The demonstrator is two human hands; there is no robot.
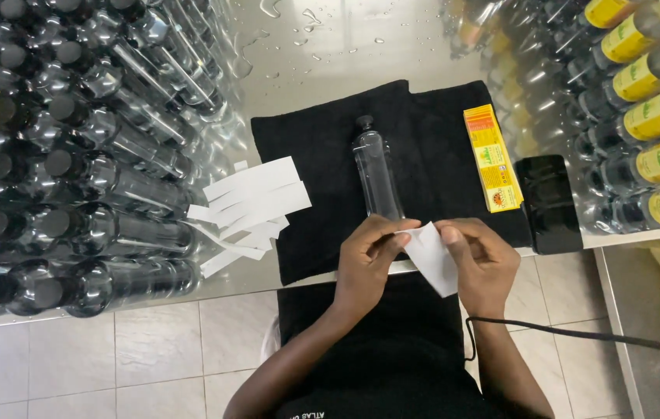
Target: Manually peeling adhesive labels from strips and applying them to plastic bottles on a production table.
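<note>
A white label strip [433,257] is pinched between my two hands at the near edge of the table. My left hand [367,260] holds its left corner with thumb and fingers. My right hand [481,260] grips its upper right edge. Just beyond my hands a clear plastic bottle with a black cap [376,174] lies lengthwise on a black towel [307,155], unlabelled.
A heap of clear black-capped bottles [74,155] fills the left of the metal table [330,46]. Loose white backing strips [248,203] lie beside it. Yellow labels [492,159], a black phone [549,203] and yellow-labelled bottles [640,116] are at right. A black cable [578,335] crosses below.
</note>
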